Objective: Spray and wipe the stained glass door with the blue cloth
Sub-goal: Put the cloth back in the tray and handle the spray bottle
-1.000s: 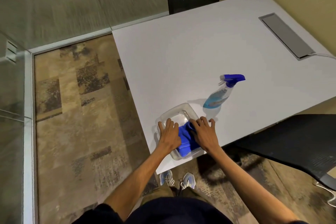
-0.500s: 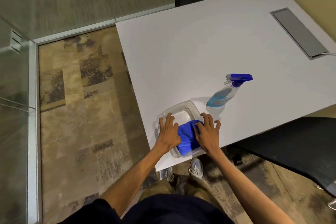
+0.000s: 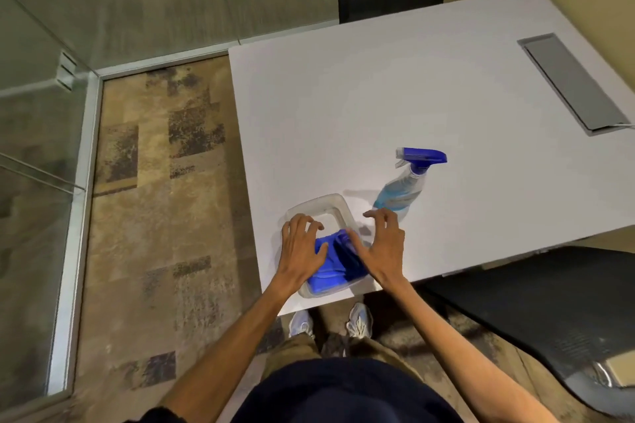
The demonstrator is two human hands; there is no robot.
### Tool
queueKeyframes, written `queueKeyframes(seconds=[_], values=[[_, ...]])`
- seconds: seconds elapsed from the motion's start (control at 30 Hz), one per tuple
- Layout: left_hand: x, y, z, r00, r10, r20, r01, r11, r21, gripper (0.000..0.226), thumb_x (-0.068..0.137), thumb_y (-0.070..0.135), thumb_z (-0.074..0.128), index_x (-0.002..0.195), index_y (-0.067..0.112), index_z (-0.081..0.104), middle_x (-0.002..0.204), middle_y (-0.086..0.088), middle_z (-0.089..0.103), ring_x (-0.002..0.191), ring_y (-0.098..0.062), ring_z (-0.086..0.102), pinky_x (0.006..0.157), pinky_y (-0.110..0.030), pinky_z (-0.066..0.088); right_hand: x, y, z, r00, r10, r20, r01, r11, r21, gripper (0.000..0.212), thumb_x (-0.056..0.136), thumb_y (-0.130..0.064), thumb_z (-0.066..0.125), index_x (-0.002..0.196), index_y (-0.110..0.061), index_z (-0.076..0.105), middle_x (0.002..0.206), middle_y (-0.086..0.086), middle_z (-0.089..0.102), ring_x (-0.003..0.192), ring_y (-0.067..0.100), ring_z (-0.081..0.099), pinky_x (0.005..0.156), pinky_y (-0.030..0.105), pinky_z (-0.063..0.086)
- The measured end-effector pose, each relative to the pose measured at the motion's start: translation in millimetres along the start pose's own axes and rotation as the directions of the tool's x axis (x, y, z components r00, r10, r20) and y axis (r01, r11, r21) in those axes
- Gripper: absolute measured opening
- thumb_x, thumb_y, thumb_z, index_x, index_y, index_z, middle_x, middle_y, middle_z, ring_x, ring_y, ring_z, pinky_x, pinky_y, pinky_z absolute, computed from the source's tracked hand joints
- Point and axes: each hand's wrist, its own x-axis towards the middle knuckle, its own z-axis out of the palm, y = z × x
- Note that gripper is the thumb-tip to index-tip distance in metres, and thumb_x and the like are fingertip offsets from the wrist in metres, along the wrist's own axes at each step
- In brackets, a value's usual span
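Observation:
A blue cloth (image 3: 335, 264) lies bunched in a clear plastic container (image 3: 330, 199) at the near corner of the white table (image 3: 378, 96). My left hand (image 3: 300, 247) rests over the container's left side, fingers curled and apart, thumb touching the cloth. My right hand (image 3: 383, 244) hovers over the container's right rim with fingers spread, its thumb at the cloth's edge. A spray bottle (image 3: 402, 191) with blue liquid and a blue trigger head stands just beyond my right hand. The glass door (image 3: 34, 148) and glass panels run along the left and far side.
A grey cable hatch (image 3: 574, 86) is set into the table at the far right. A black mesh chair (image 3: 549, 302) stands at the right, below the table edge. Patterned carpet (image 3: 165, 216) covers the floor between table and glass.
My right hand has lifted off the cloth and shifted right with its fingers spread. My left hand has curled its fingers but stays over the container. The camera has tilted slightly.

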Motion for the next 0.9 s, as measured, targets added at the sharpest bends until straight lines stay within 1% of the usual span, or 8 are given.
queueKeyframes(seconds=[0.1,0.23,0.37,0.47,0.63,0.77,0.8,0.9], values=[[10,27,2,0.999,-0.007,-0.039,0.003,0.994,-0.108,0.027,0.091,0.02,0.062,0.117,0.014,0.061,0.125,-0.005,0.054,0.12,-0.024,0.051,0.105,-0.029,0.031,10,6,-18,0.983,0.126,-0.133,-0.102,0.98,0.168,0.043,0.088,-0.049,0.067,0.113,-0.02,0.049,0.114,0.001,0.054,0.099,0.017,0.055,0.086,0.034,0.04],[37,68,7,1.0,-0.011,-0.017,0.005,0.96,-0.279,0.028,0.094,0.031,0.062,0.117,0.018,0.056,0.12,0.003,0.057,0.112,-0.017,0.056,0.096,-0.035,0.046,29,19,-46,0.939,0.252,-0.235,-0.183,0.942,0.281,0.05,0.086,-0.048,0.07,0.117,-0.017,0.046,0.115,-0.001,0.051,0.097,0.014,0.054,0.089,0.034,0.044],[66,103,12,0.999,-0.037,0.038,0.05,0.9,-0.433,0.047,0.089,0.039,0.068,0.128,0.02,0.049,0.121,0.003,0.058,0.112,-0.013,0.055,0.092,-0.03,0.048,50,24,-69,0.931,0.26,-0.257,-0.164,0.925,0.344,0.071,0.081,-0.047,0.076,0.134,-0.023,0.036,0.126,-0.005,0.049,0.105,0.013,0.055,0.091,0.032,0.04],[86,124,16,0.994,-0.069,0.086,0.103,0.861,-0.498,0.064,0.085,0.033,0.073,0.138,0.024,0.04,0.128,0.0,0.055,0.117,-0.015,0.051,0.094,-0.032,0.048,64,23,-77,0.942,0.23,-0.243,-0.138,0.929,0.343,0.074,0.081,-0.052,0.075,0.139,-0.026,0.036,0.13,-0.007,0.051,0.112,0.01,0.053,0.094,0.03,0.038],[108,144,24,0.987,-0.089,0.137,0.144,0.868,-0.475,0.07,0.084,0.019,0.074,0.146,0.018,0.039,0.146,-0.006,0.046,0.134,-0.021,0.043,0.11,-0.039,0.042,82,19,-78,0.959,0.204,-0.199,-0.139,0.944,0.299,0.066,0.084,-0.048,0.073,0.136,-0.016,0.046,0.131,0.001,0.058,0.118,0.015,0.053,0.102,0.034,0.039],[113,157,30,0.985,-0.104,0.135,0.155,0.877,-0.454,0.052,0.087,0.008,0.066,0.136,0.013,0.049,0.138,-0.01,0.053,0.128,-0.028,0.05,0.105,-0.041,0.046,88,12,-75,0.959,0.184,-0.214,-0.108,0.941,0.321,0.04,0.088,-0.038,0.072,0.113,-0.012,0.055,0.105,0.0,0.062,0.096,0.017,0.058,0.089,0.041,0.049],[113,159,31,0.985,-0.113,0.129,0.16,0.873,-0.46,0.047,0.088,0.007,0.064,0.133,0.012,0.05,0.134,-0.01,0.055,0.125,-0.028,0.053,0.103,-0.041,0.048,89,12,-75,0.96,0.172,-0.221,-0.095,0.942,0.321,0.035,0.088,-0.034,0.072,0.11,-0.011,0.056,0.103,0.003,0.063,0.093,0.02,0.059,0.085,0.038,0.05],[109,157,33,0.984,-0.135,0.119,0.175,0.874,-0.453,0.045,0.092,0.013,0.063,0.135,0.013,0.05,0.137,-0.007,0.056,0.127,-0.025,0.052,0.105,-0.041,0.047,90,15,-77,0.966,0.141,-0.216,-0.067,0.946,0.318,0.027,0.089,-0.024,0.072,0.106,-0.009,0.058,0.1,0.006,0.064,0.09,0.022,0.06,0.075,0.014,0.042]])
